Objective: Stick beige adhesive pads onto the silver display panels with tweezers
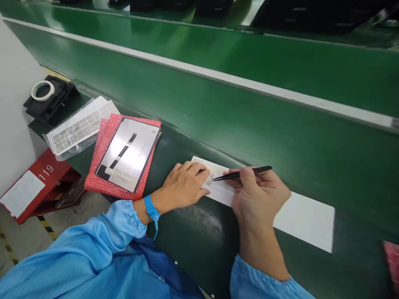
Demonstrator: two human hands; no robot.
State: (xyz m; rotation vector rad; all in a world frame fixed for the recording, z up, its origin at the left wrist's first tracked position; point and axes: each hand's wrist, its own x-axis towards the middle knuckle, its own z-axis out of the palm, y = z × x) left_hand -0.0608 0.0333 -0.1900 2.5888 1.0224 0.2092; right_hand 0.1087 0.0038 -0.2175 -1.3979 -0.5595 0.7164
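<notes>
Through the head camera I am reading clock hours from the left hand (185, 185), with 12 at the top of the view. This hand is resting palm down over the left end of a white strip (305, 220), its fingers bending with small gaps between them; I cannot tell whether they are pinching anything. The strip is lying on the green desk (193, 226), running off between 3 and 4 o'clock and passing beneath the right hand (257, 195). At 3 o'clock I am seeing that right hand closing its fingers around black tweezers (232, 176), whose tips are pointing toward 9 o'clock above the strip, just beside the left fingers; whether the tips are touching it, I cannot tell. A blue wrist strap (151, 207) is encircling the left wrist. At 10 o'clock a flat panel (146, 141) bearing a dark band is lying on red bubble wrap (93, 178); farther along the same line, gridded sheets (82, 126) are lying in clear plastic, and beyond them a tape roll (52, 90) is resting on a black fixture (64, 93). Well apart at 9 o'clock, a red box (57, 164) is showing the number 119.
</notes>
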